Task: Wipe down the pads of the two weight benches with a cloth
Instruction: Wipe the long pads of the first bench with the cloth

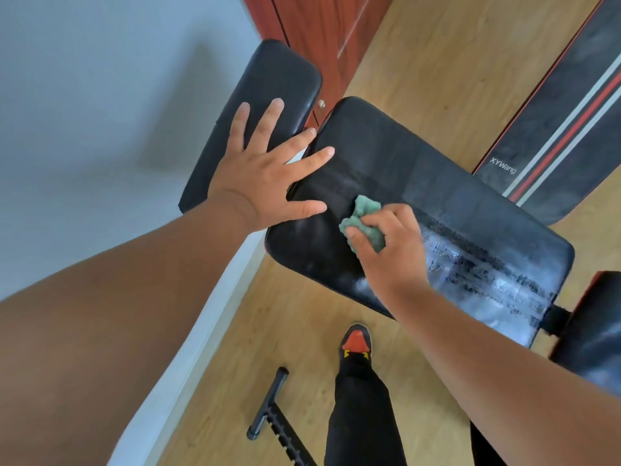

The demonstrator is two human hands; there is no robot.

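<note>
A black weight bench fills the middle of the view. Its large back pad [437, 203] carries whitish dusty smears toward the right end and looks darker near the left end. A smaller black pad [265, 95] lies beyond it at the upper left. My left hand [265, 173] rests flat with fingers spread across the gap between the two pads. My right hand [389, 243] presses a bunched green cloth [364, 218] onto the left part of the large pad. A second bench pad [564, 129], black with red and white stripes, lies at the upper right.
A grey wall [100, 112] with a white baseboard runs along the left. A red-brown wooden cabinet [322, 31] stands behind the benches. On the wood floor are a black metal bench foot [268, 401] and my shoe [357, 341]. Another black pad [594, 331] sits at the right edge.
</note>
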